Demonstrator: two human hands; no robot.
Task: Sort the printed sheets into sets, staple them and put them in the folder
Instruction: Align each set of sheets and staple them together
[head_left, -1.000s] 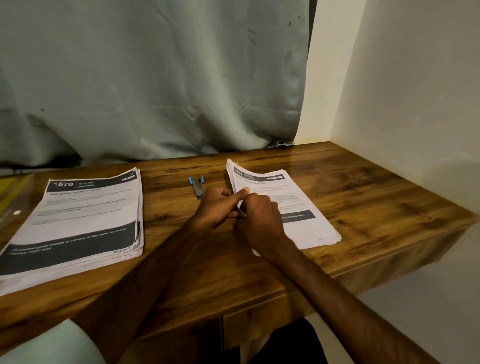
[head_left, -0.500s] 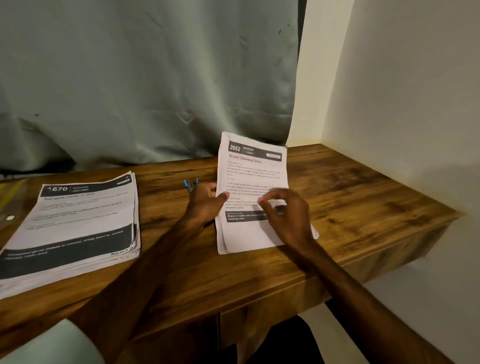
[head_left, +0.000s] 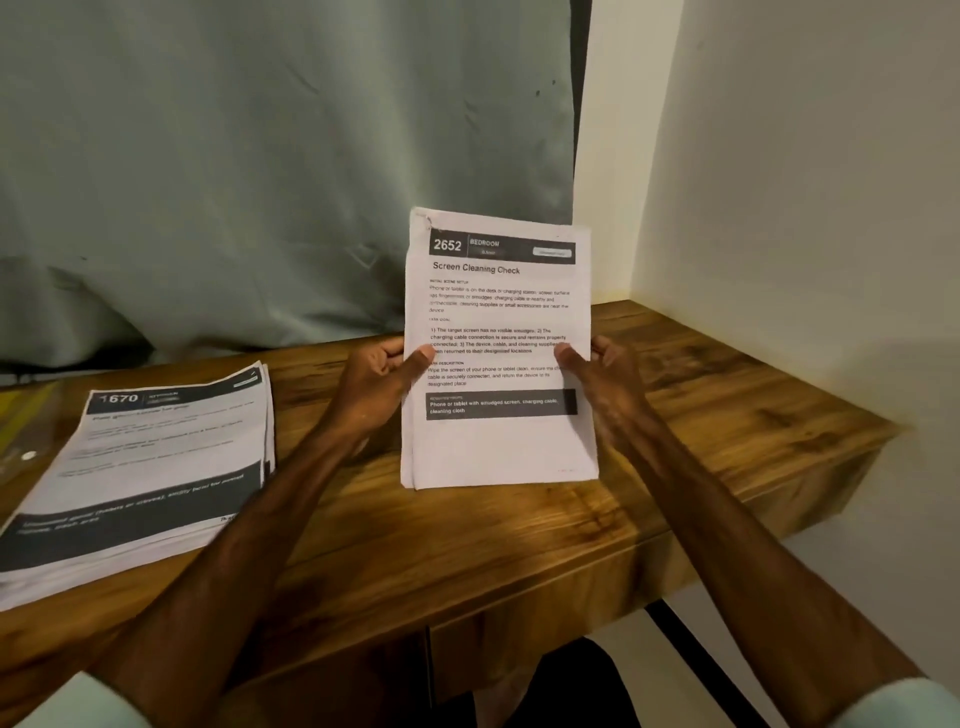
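Observation:
A set of printed sheets (head_left: 498, 441) headed "2652 Screen Cleaning Check" stands upright above the wooden desk (head_left: 519, 540), stapled at its top left corner. My left hand (head_left: 376, 384) grips its left edge, thumb on the front. My right hand (head_left: 605, 374) grips its right edge the same way. A thick pile of printed sheets (head_left: 140, 467) headed "1670" lies flat on the left of the desk. The stapler is hidden behind the held set and my left hand. A clear plastic folder (head_left: 21, 436) lies at the far left edge.
A grey-green curtain (head_left: 260, 182) hangs behind the desk. A pale wall (head_left: 805, 208) closes the right side, and the desk's right corner (head_left: 883, 431) ends just beside it.
The set has been lifted off the desk and turned upright to face me. My right hand moved from its front to its right edge. The stapler is now covered.

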